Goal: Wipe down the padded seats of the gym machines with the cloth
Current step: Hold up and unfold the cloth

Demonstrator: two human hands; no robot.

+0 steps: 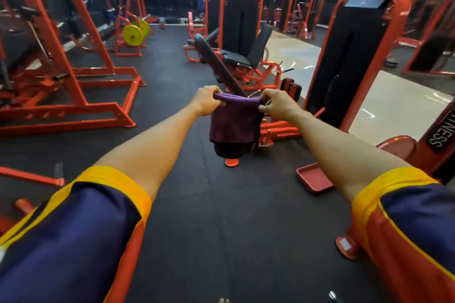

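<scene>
A folded purple cloth (235, 123) hangs in the air in front of me. My left hand (205, 101) grips its upper left corner and my right hand (277, 103) pinches its upper right corner, stretching the top edge between them. Directly behind the cloth stands a red machine with a long black padded bench (216, 61) slanting away. Farther back is a black padded seat (236, 58) with a black backrest (261, 44). Neither hand touches a seat.
Red steel racks (73, 76) fill the left side, with yellow-green weight plates (133, 35) behind. A red weight-stack machine (352, 56) stands at right, with a red foot plate (314, 178) on the floor. Black rubber flooring (221, 216) runs down the middle.
</scene>
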